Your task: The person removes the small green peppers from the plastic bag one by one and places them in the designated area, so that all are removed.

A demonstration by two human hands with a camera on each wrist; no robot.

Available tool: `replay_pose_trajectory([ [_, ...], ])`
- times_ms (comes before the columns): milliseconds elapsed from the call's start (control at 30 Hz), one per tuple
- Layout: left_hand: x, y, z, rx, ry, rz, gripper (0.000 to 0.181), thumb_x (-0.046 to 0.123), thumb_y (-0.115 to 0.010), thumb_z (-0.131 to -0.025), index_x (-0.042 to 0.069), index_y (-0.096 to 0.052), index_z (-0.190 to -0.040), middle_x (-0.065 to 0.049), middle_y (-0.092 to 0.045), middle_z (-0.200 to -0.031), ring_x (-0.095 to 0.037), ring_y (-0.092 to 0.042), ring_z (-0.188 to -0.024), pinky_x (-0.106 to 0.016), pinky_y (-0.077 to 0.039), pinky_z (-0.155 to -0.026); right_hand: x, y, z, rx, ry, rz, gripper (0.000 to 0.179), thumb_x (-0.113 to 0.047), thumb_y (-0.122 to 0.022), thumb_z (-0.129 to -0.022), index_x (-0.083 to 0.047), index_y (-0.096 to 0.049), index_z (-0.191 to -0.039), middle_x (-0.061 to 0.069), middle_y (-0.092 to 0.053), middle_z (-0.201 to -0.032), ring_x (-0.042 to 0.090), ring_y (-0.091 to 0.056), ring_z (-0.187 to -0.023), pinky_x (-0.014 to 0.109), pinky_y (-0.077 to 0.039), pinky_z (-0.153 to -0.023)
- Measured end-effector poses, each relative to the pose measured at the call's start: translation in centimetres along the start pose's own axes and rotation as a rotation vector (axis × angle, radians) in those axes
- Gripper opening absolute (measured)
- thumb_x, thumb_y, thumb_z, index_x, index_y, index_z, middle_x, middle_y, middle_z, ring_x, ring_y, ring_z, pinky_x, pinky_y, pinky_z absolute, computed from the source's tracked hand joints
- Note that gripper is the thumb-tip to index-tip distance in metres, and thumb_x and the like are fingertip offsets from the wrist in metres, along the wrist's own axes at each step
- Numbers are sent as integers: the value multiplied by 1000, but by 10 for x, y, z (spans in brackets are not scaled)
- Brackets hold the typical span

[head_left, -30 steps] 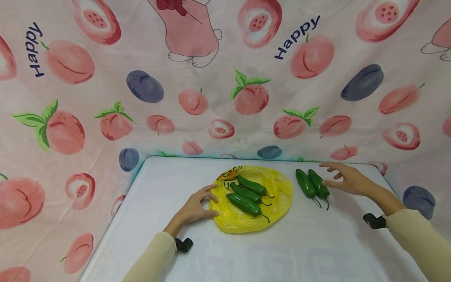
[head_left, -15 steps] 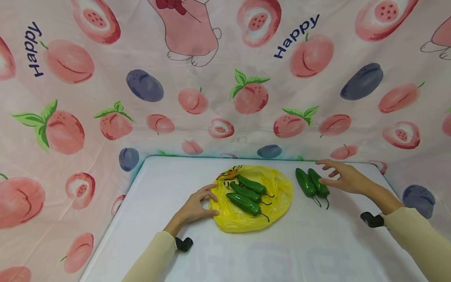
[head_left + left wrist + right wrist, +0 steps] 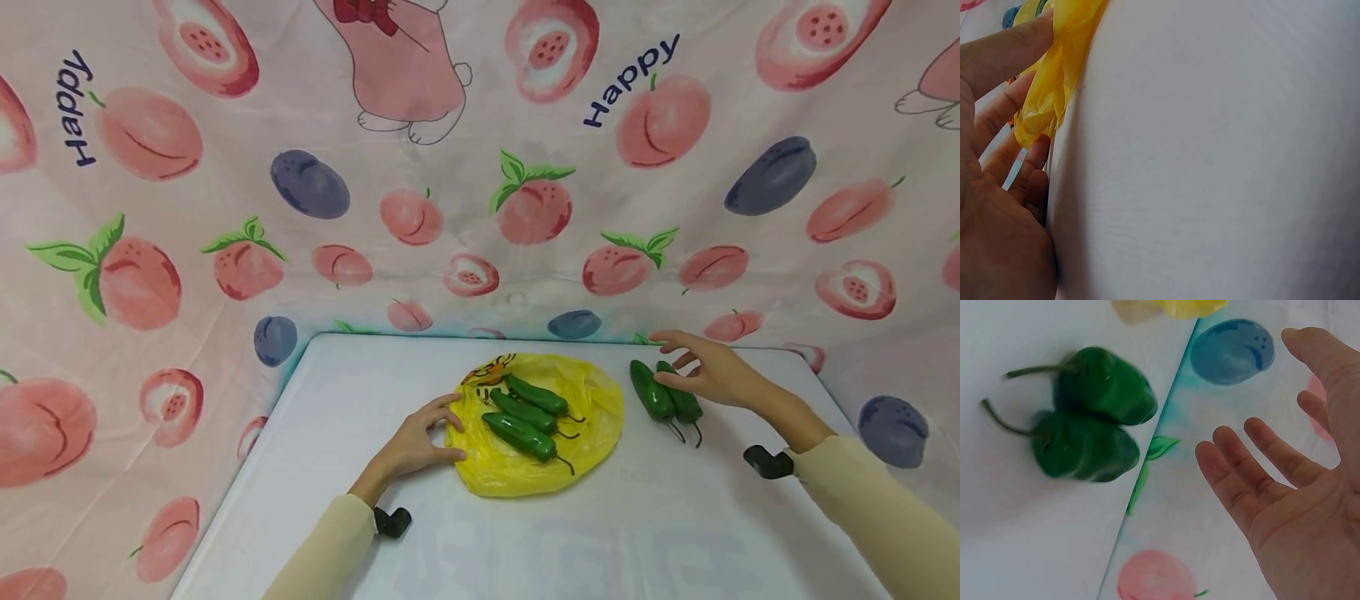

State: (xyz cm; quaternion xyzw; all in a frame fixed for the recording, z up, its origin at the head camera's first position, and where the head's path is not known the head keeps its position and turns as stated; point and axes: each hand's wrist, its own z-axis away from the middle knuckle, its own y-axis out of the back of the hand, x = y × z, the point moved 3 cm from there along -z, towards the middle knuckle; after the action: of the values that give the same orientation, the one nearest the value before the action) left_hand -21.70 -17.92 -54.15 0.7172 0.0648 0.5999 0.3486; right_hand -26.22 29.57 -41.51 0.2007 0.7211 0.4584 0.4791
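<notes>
Long cream left sleeve (image 3: 318, 546) at near left, small chunky black camera (image 3: 393, 522) at its end, bare left hand (image 3: 416, 440), matching right sleeve (image 3: 870, 504) at near right, second black camera (image 3: 768, 462), bare right hand (image 3: 708, 371)

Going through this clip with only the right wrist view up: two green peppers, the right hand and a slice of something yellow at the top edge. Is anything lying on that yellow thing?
Observer: Yes, in the head view three green peppers lie on top of that yellow bag.
Operator: And what is the left hand doing?
Observer: It holds the bag's edge on the person's left.
</notes>
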Motion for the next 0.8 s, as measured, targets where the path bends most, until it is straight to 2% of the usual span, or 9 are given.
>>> replay_pose_trajectory([
  [300, 0, 0, 0, 0, 3, 5, 32, 33, -91, -79, 27, -70, -103, 7, -41, -161, -24, -28, -153, -56, -21, -124, -17, -7, -17, 17, 56, -41, 61, -24, -80, -92, -14, -53, -146, 18, -66, -127, 30, -70, -101, 42, -62, -81],
  [533, 0, 0, 0, -1, 9, 2, 32, 34, -91, -79, 27, -70, -103, 8, -41, -161, -23, -28, -153, -56, -21, -123, -32, -11, -30, 10, 94, -69, 64, -21, -80, -92, -14, -50, -148, 18, -65, -131, 34, -69, -104, 42, -62, -82],
  [800, 0, 0, 0, 3, -3, 4, 31, 33, -90, -80, 26, -70, -103, 6, -41, -161, -25, -29, -153, -58, -22, -123, -47, -16, -44, 4, 118, -88, 65, -23, -79, -92, -14, -50, -149, 18, -65, -132, 31, -70, -105, 47, -62, -83],
])
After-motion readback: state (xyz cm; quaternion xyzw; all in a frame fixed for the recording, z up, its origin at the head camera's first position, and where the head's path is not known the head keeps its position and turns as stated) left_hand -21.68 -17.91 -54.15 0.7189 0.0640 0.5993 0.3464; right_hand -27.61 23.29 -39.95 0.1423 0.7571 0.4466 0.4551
